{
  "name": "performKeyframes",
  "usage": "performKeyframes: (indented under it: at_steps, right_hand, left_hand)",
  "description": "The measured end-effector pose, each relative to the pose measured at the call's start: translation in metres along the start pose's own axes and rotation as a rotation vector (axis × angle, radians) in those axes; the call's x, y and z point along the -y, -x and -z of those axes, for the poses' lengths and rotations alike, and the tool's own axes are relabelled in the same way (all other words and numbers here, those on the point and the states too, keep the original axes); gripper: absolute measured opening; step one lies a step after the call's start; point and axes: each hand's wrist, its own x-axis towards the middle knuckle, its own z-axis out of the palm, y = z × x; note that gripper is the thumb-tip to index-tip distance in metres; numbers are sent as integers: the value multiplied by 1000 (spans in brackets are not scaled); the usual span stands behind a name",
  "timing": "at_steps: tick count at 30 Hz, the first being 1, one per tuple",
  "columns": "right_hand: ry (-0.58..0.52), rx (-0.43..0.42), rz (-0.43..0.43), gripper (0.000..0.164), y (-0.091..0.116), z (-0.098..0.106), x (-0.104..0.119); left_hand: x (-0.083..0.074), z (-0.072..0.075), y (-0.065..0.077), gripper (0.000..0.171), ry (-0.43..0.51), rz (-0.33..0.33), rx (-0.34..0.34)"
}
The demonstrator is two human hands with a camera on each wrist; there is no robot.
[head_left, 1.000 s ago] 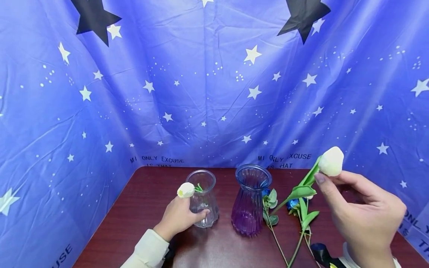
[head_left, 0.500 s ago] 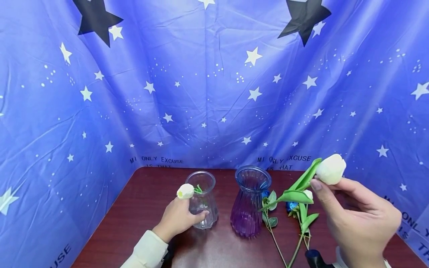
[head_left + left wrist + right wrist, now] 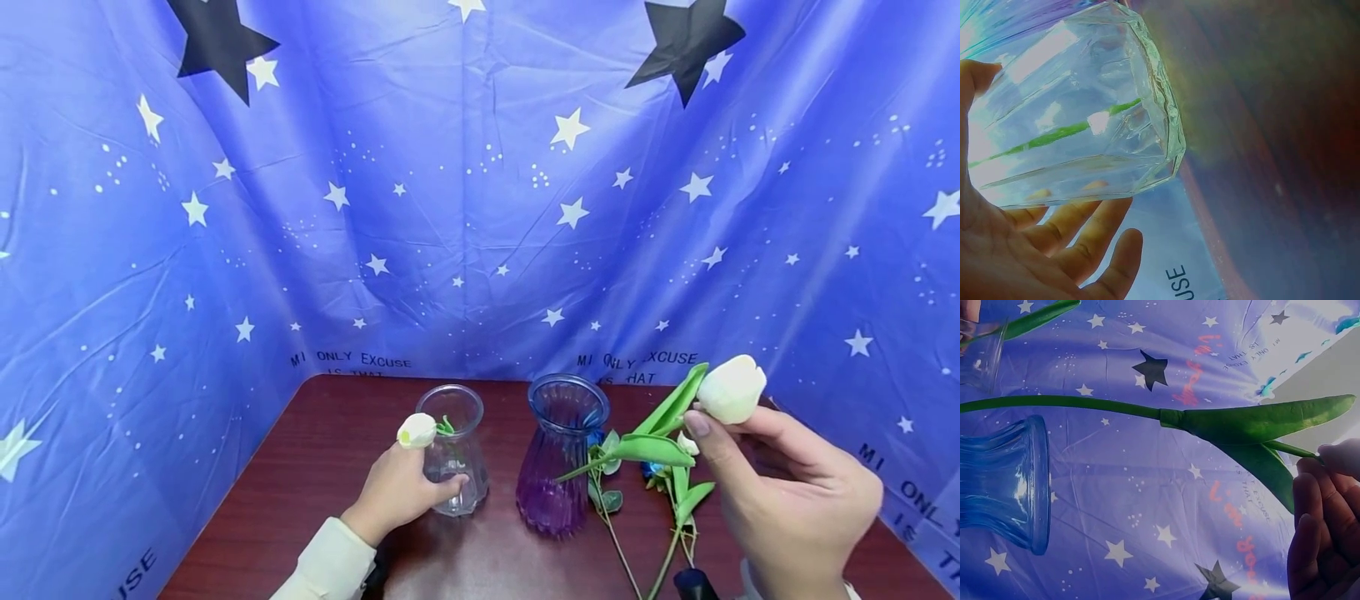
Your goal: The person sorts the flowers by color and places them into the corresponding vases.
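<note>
My left hand [image 3: 397,487] holds the clear glass vase [image 3: 471,471] at its side. In the left wrist view the thumb and fingers lie round the clear vase, and a green stem shows inside it. A white tulip [image 3: 417,430] stands in that vase, its bloom leaning left over the hand. Thumb and fingertips of my right hand [image 3: 802,492] pinch a second white tulip [image 3: 733,389] just below its bloom. Its leaves and stem slant down-left, overlapping the blue-purple glass vase [image 3: 551,492] in the head view. From the right wrist, the stem runs alongside this vase's rim, apart from it.
Right of the blue-purple vase, several artificial flowers lie on the dark red table [image 3: 480,558], with green leaves [image 3: 693,500] and a partly hidden blue bloom [image 3: 651,471]. A blue star-printed cloth [image 3: 465,208] encloses the back and sides.
My right hand has moved left and slightly down with its tulip, so the stem now crosses in front of the blue-purple vase. The left hand stays on the clear vase.
</note>
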Motion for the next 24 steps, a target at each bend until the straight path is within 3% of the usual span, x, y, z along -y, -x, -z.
performKeyframes:
  at_steps: [8, 24]
  right_hand:
    - [-22, -54, 23, 25, 0, -5, 7]
    - [-63, -29, 72, 26, 4, -8, 4]
  left_hand:
    - [-1, -1, 0, 67, 15, -14, -10]
    - [2, -2, 0, 68, 21, -12, 5]
